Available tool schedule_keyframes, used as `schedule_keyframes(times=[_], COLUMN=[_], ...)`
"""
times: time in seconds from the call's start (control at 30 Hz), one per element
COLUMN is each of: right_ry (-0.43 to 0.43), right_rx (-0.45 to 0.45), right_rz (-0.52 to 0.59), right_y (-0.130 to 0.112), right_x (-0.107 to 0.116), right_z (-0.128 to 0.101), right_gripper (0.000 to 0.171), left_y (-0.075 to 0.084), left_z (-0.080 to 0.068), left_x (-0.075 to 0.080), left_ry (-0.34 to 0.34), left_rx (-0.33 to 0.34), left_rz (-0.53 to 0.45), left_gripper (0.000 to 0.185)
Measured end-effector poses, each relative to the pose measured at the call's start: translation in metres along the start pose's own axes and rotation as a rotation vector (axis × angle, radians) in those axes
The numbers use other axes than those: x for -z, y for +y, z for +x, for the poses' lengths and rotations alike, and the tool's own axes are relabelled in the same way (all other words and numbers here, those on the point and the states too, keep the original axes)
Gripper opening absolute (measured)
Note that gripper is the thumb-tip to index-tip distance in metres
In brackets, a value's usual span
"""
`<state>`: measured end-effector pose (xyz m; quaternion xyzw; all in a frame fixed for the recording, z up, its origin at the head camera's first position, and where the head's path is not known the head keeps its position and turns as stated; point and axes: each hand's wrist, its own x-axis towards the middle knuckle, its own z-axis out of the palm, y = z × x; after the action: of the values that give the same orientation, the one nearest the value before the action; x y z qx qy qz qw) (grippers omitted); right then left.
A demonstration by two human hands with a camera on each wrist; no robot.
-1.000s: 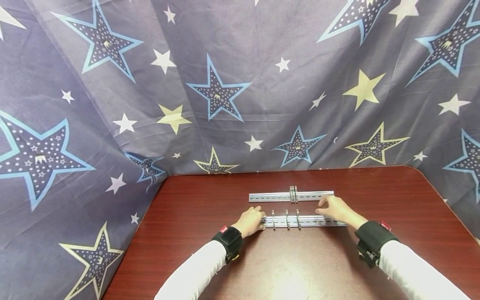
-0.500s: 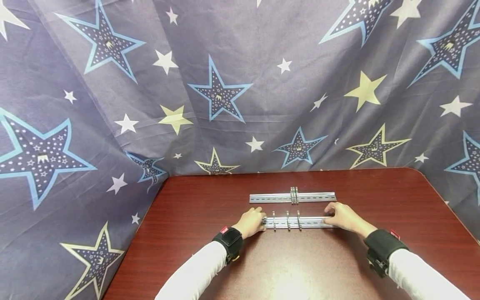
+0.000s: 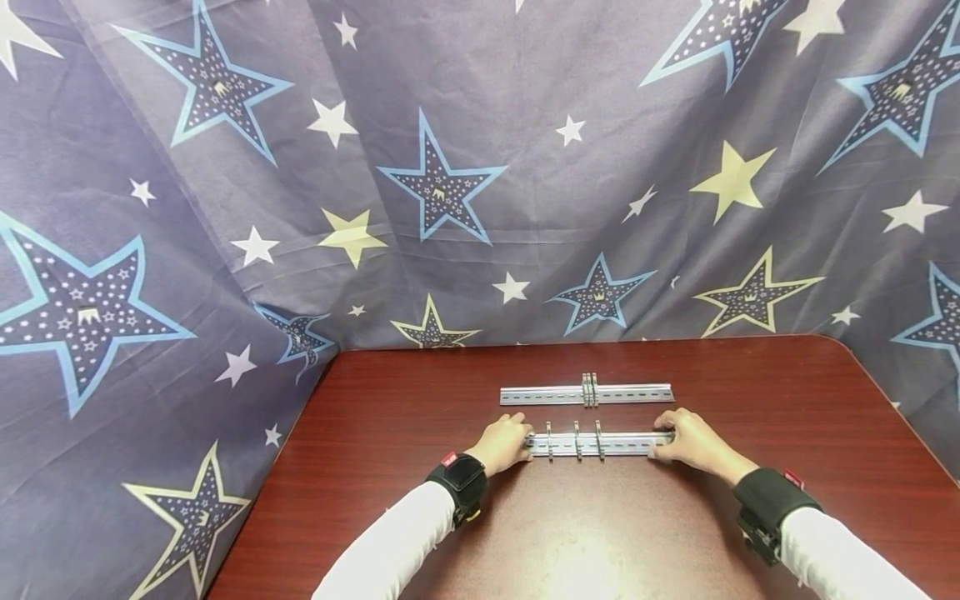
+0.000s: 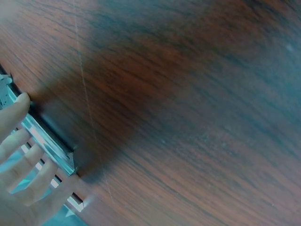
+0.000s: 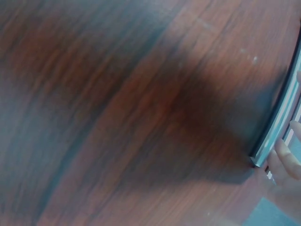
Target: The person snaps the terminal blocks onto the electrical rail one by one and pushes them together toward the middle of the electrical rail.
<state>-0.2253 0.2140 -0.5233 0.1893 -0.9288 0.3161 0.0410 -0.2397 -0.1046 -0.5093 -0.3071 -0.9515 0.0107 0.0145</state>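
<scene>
**Right hand comes down to the near rail**

One second ago the right hand (image 3: 693, 442) is up between the two rails, its fingertips at the right end of the far rail (image 3: 587, 393), which lies a little slanted with that end nearer to the back edge of the table (image 3: 825, 400). Half a second ago the hand is already lower, at the right end of the near rail (image 3: 597, 442). Now it grips this end, fingers curled over it, and the wrist is drawn more toward the front edge. The far rail now lies free and nearly parallel to the near rail, its right end shifted slightly toward the right edge.
</scene>
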Motion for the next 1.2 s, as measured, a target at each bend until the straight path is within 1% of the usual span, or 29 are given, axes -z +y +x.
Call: schedule_keyframes(times=[0.17,0.33,0.53,0.63,0.8,0.83,0.9,0.97,1.03,1.07,1.2], right_ry=[0.022,0.017,0.015,0.011,0.011,0.010,0.008,0.004,-0.001,-0.002,-0.001], right_rx=[0.015,0.020,0.017,0.010,0.009,0.009,0.008,0.004,-0.001,-0.004,-0.009], right_rz=[-0.020,-0.054,-0.059,-0.052,-0.037,-0.037,-0.037,-0.040,-0.042,-0.042,-0.045], right_y=[-0.002,-0.002,-0.001,-0.001,-0.002,-0.003,-0.003,-0.003,-0.003,-0.003,-0.002], right_x=[-0.002,-0.003,-0.004,-0.004,-0.003,-0.003,-0.003,-0.003,-0.003,-0.003,-0.003], right_z=[-0.003,-0.005,-0.005,-0.006,-0.006,-0.006,-0.006,-0.006,-0.006,-0.006,-0.006], right_gripper=[0.039,0.036,0.033,0.032,0.032,0.032,0.032,0.031,0.031,0.031,0.032], left_y=[-0.001,-0.001,-0.003,-0.004,-0.009,-0.016,-0.018,-0.018,-0.016,-0.009,0.000], left_z=[0.000,-0.001,-0.001,0.003,0.013,0.018,0.021,0.023,0.023,0.020,0.019], left_x=[-0.001,-0.001,-0.002,0.001,0.004,-0.006,-0.005,-0.004,0.001,0.014,0.027], left_ry=[-0.006,-0.007,-0.021,-0.053,-0.132,-0.111,-0.128,-0.124,-0.094,-0.101,0.010], left_rx=[0.012,0.020,0.021,0.021,0.025,0.004,0.019,0.035,0.054,0.084,0.087], left_rz=[-0.015,-0.040,-0.052,-0.062,-0.135,-0.159,-0.180,-0.189,-0.188,-0.177,-0.158], left_gripper=[0.032,0.033,0.031,0.029,0.021,0.020,0.015,0.011,0.011,0.012,0.019])
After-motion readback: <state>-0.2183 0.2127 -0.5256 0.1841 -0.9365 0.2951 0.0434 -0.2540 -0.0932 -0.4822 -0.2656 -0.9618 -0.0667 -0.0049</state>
